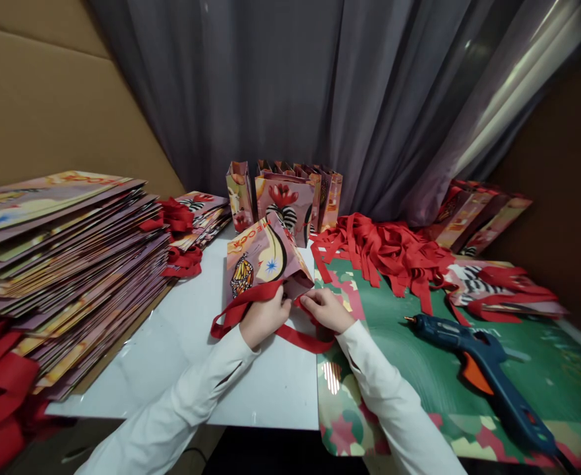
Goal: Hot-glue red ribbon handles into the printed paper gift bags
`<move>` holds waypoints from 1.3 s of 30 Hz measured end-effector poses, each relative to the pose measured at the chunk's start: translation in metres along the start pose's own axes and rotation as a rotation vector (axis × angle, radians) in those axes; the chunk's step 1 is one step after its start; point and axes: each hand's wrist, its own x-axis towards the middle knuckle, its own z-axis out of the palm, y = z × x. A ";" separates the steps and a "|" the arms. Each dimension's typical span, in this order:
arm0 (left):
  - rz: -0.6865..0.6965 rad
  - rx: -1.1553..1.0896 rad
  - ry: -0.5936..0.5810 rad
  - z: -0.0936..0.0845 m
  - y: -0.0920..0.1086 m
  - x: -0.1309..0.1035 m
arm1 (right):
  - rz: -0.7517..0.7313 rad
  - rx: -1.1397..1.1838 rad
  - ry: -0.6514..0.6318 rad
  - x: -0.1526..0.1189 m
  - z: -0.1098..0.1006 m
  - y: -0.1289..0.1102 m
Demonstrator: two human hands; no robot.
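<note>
A printed paper gift bag (256, 258) with a butterfly and a blue star lies tilted on the white board, its mouth toward me. My left hand (266, 318) is closed at the mouth's edge, where one end of a red ribbon (235, 309) runs under its fingers; the fingertips are partly hidden. With fingers pinched, my right hand (328, 310) holds the ribbon's other end close to the bag's right corner. Between the two ends, the ribbon loops loosely below my hands and passes under my left wrist.
Flat bags (72, 284) form a tall stack at left, with red ribbons (3, 396) beside it. Several upright bags (290, 198) stand by the grey curtain (270, 86). A ribbon heap (379, 247), a ribboned bag (498, 290) and a blue glue gun (488, 369) lie on the green mat (394, 343).
</note>
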 end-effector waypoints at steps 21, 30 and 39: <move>0.000 0.038 -0.062 -0.001 0.003 0.003 | -0.034 0.228 0.162 -0.001 0.019 0.003; 0.030 0.003 -0.120 -0.003 0.005 0.000 | 0.053 0.422 0.168 0.001 0.024 0.003; 0.105 -0.058 -0.067 0.003 0.003 -0.002 | 0.049 0.286 0.077 -0.004 0.014 -0.002</move>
